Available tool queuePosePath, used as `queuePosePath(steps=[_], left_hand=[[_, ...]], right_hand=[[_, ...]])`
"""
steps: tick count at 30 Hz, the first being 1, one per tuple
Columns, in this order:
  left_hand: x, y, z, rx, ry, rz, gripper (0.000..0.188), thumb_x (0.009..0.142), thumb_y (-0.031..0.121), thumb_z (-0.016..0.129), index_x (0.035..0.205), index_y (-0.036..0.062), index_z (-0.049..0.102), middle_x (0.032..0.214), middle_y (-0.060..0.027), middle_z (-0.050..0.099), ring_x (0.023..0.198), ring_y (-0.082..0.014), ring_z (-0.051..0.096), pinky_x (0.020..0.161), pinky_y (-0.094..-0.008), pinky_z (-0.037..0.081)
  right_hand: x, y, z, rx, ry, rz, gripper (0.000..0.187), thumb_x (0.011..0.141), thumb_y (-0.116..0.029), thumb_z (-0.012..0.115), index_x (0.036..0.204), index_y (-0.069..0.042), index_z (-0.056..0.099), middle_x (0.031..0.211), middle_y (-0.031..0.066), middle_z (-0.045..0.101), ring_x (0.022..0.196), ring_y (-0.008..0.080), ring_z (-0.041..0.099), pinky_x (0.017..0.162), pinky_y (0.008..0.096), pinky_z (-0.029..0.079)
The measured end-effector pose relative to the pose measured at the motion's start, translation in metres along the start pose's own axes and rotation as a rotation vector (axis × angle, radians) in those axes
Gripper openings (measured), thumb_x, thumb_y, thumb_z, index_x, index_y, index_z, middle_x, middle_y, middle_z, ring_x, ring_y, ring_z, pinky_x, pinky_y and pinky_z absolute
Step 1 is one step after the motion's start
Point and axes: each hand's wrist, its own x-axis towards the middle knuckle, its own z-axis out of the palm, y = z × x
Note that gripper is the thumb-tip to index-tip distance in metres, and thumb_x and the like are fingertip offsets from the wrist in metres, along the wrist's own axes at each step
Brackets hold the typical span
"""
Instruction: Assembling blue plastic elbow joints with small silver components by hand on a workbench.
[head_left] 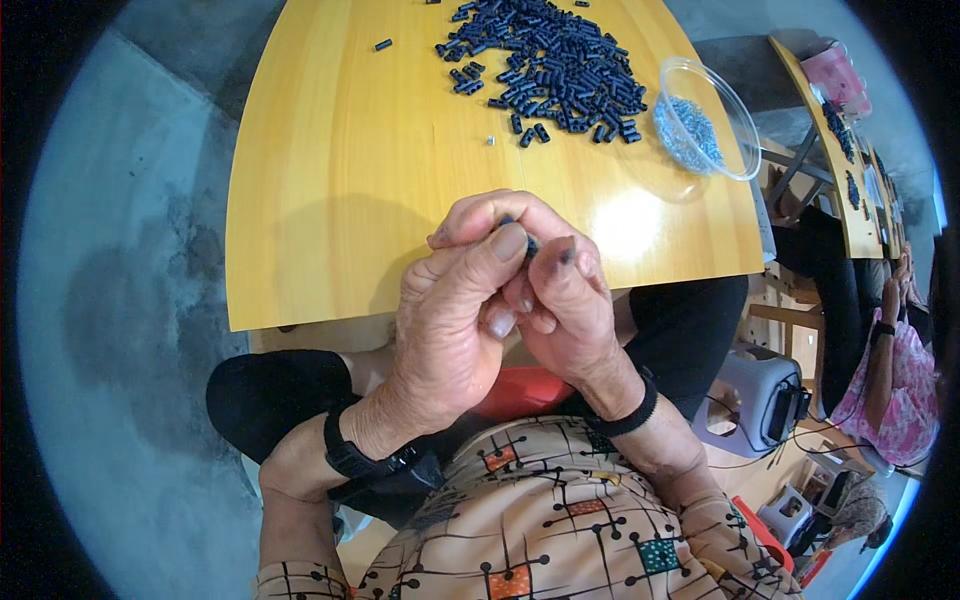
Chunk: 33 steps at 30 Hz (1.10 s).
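- Hands meet in the head view over the near edge of the table (330, 150), fingertips gathered together, thumbs uppermost.
- Left hand (450, 315): fingers bent and pinched on a small dark piece (532, 244), which shows only in part between the two thumbs.
- Right hand (572, 300): fingers curled in against the same piece from the other side, its thumb raised beside it; the exact grip is hidden by the overlapping fingers.
- Black bands circle both wrists, the left band (350, 450) broader than the right band (632, 408).
- Beyond the hands, a heap of short dark tubes (560, 75) spreads over the far part of the table, a few loose at its edges.
- One lone tube (383, 45) lies to the left of the heap, well apart from it.
- A tiny silvery bit (491, 141) rests on the table between heap and hands.
- Right of the heap stands a clear round bowl (745, 150) with many small shiny bits (685, 135) inside.
- Far right, another person in a pink patterned top (905, 385) sits near a second table (858, 235).
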Motion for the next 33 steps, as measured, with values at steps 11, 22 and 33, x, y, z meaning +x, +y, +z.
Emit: queuePosePath(steps=[11,22,33], left_hand=[[0.003,-0.001,0.001,-0.011,0.07,-0.06,0.022,0.087,0.026,0.057,0.073,0.0091,0.054,0.061,0.0029,0.045,0.05,-0.0057,0.042,0.048,-0.021,0.041],[0.01,-0.007,-0.004,-0.208,0.05,-0.055,0.015,0.085,0.015,0.06,0.079,0.0014,0.061,0.066,-0.0037,0.055,0.054,-0.0079,0.05,0.05,-0.0188,0.044],[0.015,-0.006,-0.01,-0.203,0.105,-0.022,0.014,0.086,0.016,0.058,0.082,0.0027,0.06,0.063,-0.0025,0.052,0.051,-0.0072,0.045,0.047,-0.0198,0.045]], right_hand=[[0.003,-0.001,0.009,-0.104,0.128,0.009,0.047,0.092,-0.045,0.043,0.102,0.0,0.053,0.094,0.0049,0.059,0.056,0.0017,0.046,0.048,0.0129,0.035],[0.006,0.012,0.005,0.052,0.253,0.004,0.035,0.093,-0.033,0.044,0.092,0.0,0.055,0.091,0.0071,0.06,0.053,0.0028,0.045,0.048,0.0132,0.036],[0.013,0.004,0.012,0.043,0.311,0.127,0.033,0.092,-0.031,0.046,0.089,-0.002,0.061,0.075,0.0007,0.06,0.049,0.002,0.042,0.045,0.014,0.034]])
